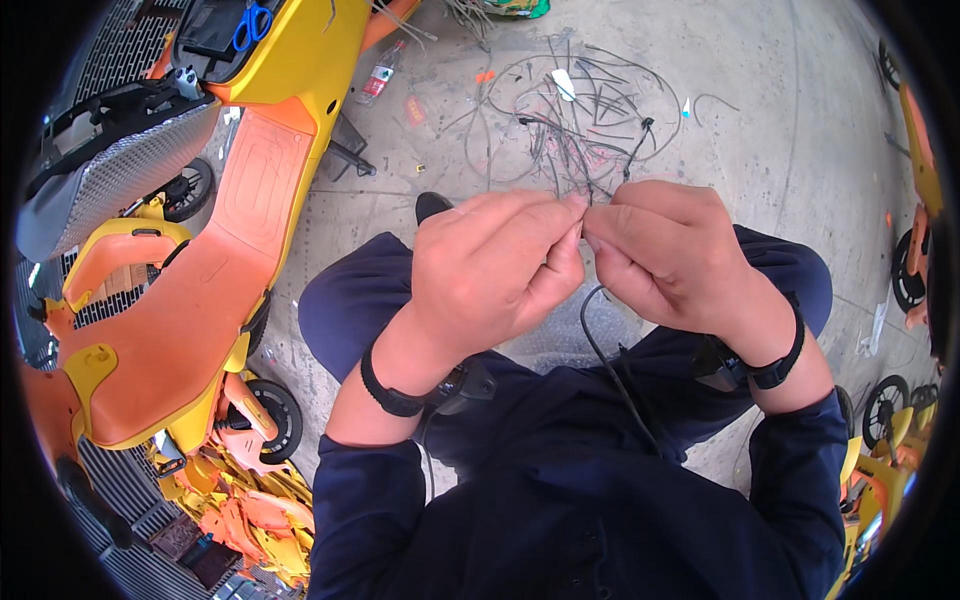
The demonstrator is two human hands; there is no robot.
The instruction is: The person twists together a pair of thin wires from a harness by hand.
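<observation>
My left hand [498, 262] and my right hand [672, 255] meet in front of me above my knees, thumbs and fingers pinched together. A bit of thin dark wire [584, 222] shows at the fingertips; most of it is hidden by the fingers. From beneath the right hand a black cable [604, 358] curves down to my lap. Whether it joins the pinched wire, I cannot tell. Each wrist wears a black strap with a small dark device. Beyond the hands, a loose tangle of dark wires [597, 100] lies on the concrete floor.
An orange and yellow scooter body [215, 270] stands at my left, with blue scissors [252, 26] on top. A plastic bottle [380, 75] lies beside it. Yellow and orange plastic pieces [262, 515] are heaped lower left. More wheeled scooters [885, 410] line the right edge.
</observation>
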